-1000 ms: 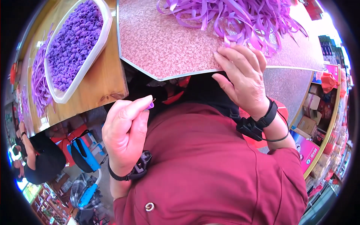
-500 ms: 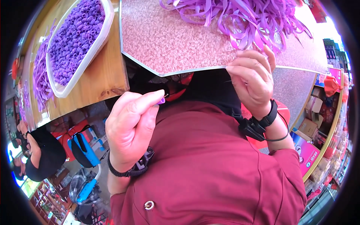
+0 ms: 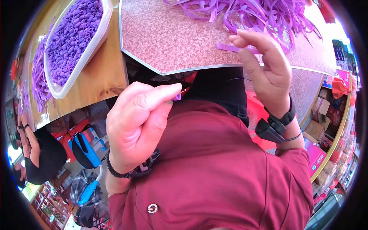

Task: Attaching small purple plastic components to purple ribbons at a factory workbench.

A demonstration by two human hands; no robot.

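My left hand (image 3: 138,122) is closed in a pinch on a small purple plastic bead (image 3: 176,97). A thin metal hook (image 3: 184,91) pokes out beside the bead at the fingertips. Over the pink tabletop, my right hand (image 3: 266,65) has its thumb and fingers closed around a flat purple ribbon (image 3: 229,47), whose end sticks out to the left past the fingertips. Just beyond that hand lies a heap of loose purple ribbons (image 3: 264,17).
A white tray (image 3: 102,36) full of purple beads stands on the wooden table (image 3: 105,76) at left, with more ribbons (image 3: 39,76) beside it. The pink tabletop (image 3: 165,42) has a metal edge. Boxes on a shelf (image 3: 316,128) stand at right. Another person (image 3: 44,157) is at far left.
My right hand has moved slightly right from the table's edge, and a ribbon end now shows at its fingertips. My left hand has shifted right and slightly up, keeping the bead.
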